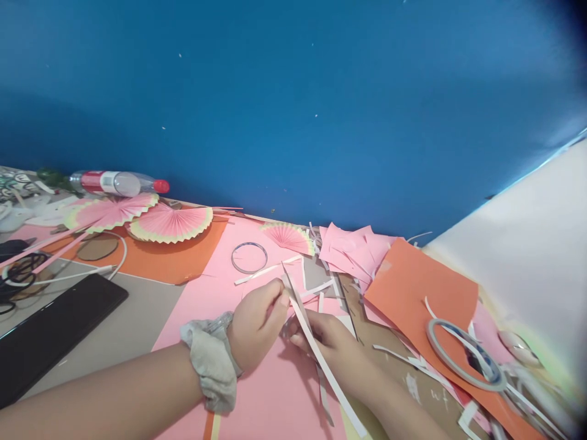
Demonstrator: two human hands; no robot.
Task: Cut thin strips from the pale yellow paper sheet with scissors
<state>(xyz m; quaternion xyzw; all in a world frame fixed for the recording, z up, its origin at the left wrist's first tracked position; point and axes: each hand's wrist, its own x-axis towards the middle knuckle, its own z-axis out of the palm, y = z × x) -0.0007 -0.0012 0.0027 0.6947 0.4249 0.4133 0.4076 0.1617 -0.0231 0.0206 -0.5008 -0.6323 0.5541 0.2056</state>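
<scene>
Now, sheet (270,397): pink, under both hands.
Fans (172,223): 3 pleated, look folded, beyond grip; 2 well off L.
L hand (257,327): thumb + finger clamped on strip's upper end.
R hand (332,348): curled beside strip; contents hidden, can't tell.
Strip (328,366): at grip, axis diag., free end twd wearer & R; loose, so prob. unfinished.
</scene>
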